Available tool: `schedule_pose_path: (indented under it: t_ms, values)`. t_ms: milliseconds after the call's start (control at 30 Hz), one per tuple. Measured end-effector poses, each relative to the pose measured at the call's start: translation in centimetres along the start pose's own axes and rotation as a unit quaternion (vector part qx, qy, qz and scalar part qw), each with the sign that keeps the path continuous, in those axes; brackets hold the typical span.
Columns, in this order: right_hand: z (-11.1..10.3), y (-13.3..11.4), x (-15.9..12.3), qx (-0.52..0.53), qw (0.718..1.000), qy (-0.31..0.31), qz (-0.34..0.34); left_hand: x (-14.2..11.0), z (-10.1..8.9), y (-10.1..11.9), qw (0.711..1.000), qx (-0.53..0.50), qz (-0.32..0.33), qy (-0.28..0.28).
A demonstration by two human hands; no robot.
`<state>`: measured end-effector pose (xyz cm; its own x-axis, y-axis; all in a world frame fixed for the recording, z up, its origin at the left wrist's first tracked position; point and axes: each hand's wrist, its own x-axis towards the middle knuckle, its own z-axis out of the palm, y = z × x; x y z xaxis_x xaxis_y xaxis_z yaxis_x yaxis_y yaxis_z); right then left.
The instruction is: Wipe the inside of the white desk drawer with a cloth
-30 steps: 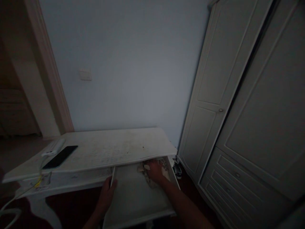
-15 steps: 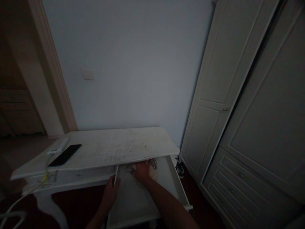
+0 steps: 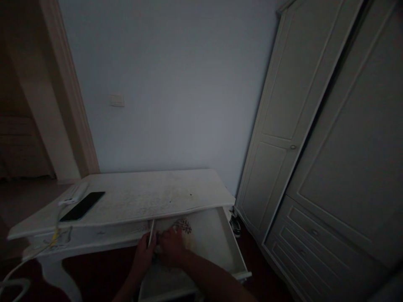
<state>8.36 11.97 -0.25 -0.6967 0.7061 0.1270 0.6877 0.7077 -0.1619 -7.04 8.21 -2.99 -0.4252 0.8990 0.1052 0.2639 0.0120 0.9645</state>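
A white drawer (image 3: 217,239) stands pulled out from a white desk (image 3: 151,188). My left hand (image 3: 145,251) is closed around the drawer's left side wall. Inside the drawer, my right hand (image 3: 171,248) is pressed down near that same wall, its fingers bunched on a pale cloth (image 3: 185,227) with a dark leafy print. Part of the cloth sticks out beyond the knuckles; the rest is hidden under the hand.
On the desk's left end lie a dark phone (image 3: 83,205) and a white power strip (image 3: 74,195) with a cable hanging over the edge. A white wardrobe (image 3: 277,167) rises at the right. Dark shoes (image 3: 234,225) sit on the floor between it and the drawer.
My right hand has moved with the cloth from the back of the drawer leftward and toward me, close to the left wall. My left hand still grips that wall.
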Motion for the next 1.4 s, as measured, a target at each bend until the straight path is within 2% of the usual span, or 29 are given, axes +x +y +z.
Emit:
schedule_pose_path:
  t_ms: [167,367,467,633,833,1000,1200,1300,1400]
  values:
    - [0.6,0.0,-1.6,-0.028,0.993,-0.061,-0.097,0.3,-0.1,-0.8,1.000,0.023,-0.009,-0.003]
    - [1.8,-0.7,-2.0,-0.018,0.975,-0.123,-0.182,0.3,0.1,-1.0,1.000,0.006,-0.025,-0.006]
    - [2.1,-0.8,-1.9,-0.016,0.970,-0.127,-0.205,0.5,0.2,-1.1,1.000,0.001,-0.030,0.002]
    - [2.3,-0.4,-2.3,-0.028,0.965,-0.111,-0.234,0.6,-0.2,-1.4,0.999,0.019,-0.036,-0.023]
    - [2.4,2.5,-4.2,-0.038,0.958,-0.057,-0.278,0.3,-0.1,-1.0,0.999,0.028,-0.019,-0.018]
    - [0.2,6.8,-6.4,-0.014,0.975,-0.062,-0.212,0.1,0.0,-0.4,0.999,0.018,-0.026,-0.015]
    - [-3.2,12.0,-8.8,0.035,0.999,-0.037,0.005,-0.1,-0.5,-0.1,0.998,0.021,-0.038,-0.045]
    - [-4.0,13.4,-9.3,0.057,0.993,0.010,0.101,-0.2,-0.5,0.1,0.998,0.024,-0.036,-0.038]
    - [-4.0,13.6,-9.1,0.055,0.986,0.039,0.150,-0.2,-0.4,0.2,0.998,0.027,-0.043,-0.032]
